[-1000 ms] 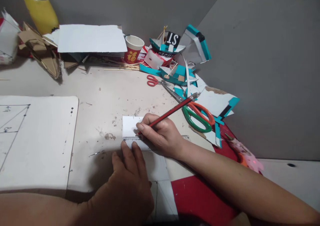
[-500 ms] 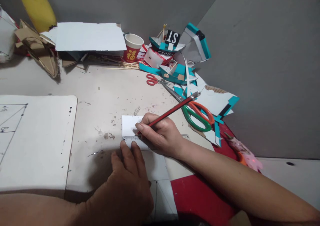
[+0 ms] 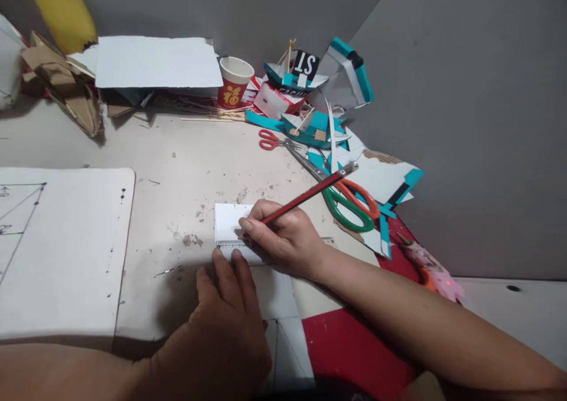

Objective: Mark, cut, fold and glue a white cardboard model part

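A red and black pencil (image 3: 305,198) slants up to the right out of my right hand (image 3: 287,238), whose fingers are closed round its lower part. Its point is at the upper edge of a clear ruler (image 3: 233,245), over a small white sheet of paper (image 3: 228,219). My left hand (image 3: 230,318) lies with fingers stretched out, the tips at the ruler's lower edge near its left end. The middle of the ruler is hidden under my right hand; its far end shows beyond the wrist. Another white sheet with drawn lines (image 3: 287,348) lies beside my left hand.
Large green-and-orange scissors (image 3: 349,215) and small red scissors (image 3: 268,140) lie beyond my right hand. Further back are a teal paper boat (image 3: 316,130), a red paper cup (image 3: 234,85) and a yellow bottle (image 3: 66,17). At left lies a white board with drawn lines (image 3: 80,241).
The pencil's upper end has shifted very slightly to the right. Both hands and the ruler stay in almost the same place; the view itself has moved a little.
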{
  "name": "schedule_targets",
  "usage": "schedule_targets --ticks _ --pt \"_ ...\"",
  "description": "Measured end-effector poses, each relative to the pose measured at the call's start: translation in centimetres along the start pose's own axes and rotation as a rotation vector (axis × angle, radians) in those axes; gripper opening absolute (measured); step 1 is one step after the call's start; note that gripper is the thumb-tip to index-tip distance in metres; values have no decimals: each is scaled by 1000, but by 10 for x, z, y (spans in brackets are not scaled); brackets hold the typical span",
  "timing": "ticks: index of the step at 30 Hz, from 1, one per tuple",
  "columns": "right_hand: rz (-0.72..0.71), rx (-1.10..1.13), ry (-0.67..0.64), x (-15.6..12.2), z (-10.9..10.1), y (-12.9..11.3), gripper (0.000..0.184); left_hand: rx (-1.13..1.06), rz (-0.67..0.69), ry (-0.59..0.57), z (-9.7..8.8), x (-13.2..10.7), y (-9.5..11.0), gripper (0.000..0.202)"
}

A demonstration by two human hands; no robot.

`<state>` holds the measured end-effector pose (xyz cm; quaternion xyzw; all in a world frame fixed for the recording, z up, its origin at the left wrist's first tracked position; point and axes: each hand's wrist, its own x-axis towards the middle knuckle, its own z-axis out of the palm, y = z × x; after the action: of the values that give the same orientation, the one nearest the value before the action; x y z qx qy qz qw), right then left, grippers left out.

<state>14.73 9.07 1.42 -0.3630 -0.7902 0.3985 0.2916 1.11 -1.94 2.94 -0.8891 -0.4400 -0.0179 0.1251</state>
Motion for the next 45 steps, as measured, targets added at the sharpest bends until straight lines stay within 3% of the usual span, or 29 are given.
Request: schedule_targets --ticks 10,14,16,19,23,26,31,33,35,38,40,45 --pt "-18 97 23 -2 2 3 28 14 15 9 3 -1 -1 32" --pt "-5 201 66 -6 -8 -7 20 38 53 31 8 -4 -1 34" --pt "-94 37 48 -12 -23 -13 15 50 75 37 10 -5 -3 35" --pt "-332 -387 -61 -30 -51 -16 19 55 103 46 13 -7 -5 35" --pt "-199 -698 -208 -69 -76 -3 47 70 150 73 17 -9 -6 37" --pt "-139 -724 -198 -94 -80 8 48 110 160 48 19 -11 -6 43" --pt "-112 -679 -152 -105 -76 5 37 2 200 -189 -7 4 -24 40" --pt "-134 -669 -152 -108 -77 0 37 -221 121 -286 -22 18 -42 39" --pt "-156 -661 -147 -114 -79 -2 39 -409 -101 -245 -32 33 -65 40" --pt "-163 -646 -96 -134 -82 4 42 -360 -281 -199 -31 51 -98 49" --pt "-159 -628 8 -151 -86 11 43 -362 -333 -229 -24 56 -112 54" --pt "-96 -498 344 -190 -97 24 44 -439 -297 -294 -8 53 -113 46"
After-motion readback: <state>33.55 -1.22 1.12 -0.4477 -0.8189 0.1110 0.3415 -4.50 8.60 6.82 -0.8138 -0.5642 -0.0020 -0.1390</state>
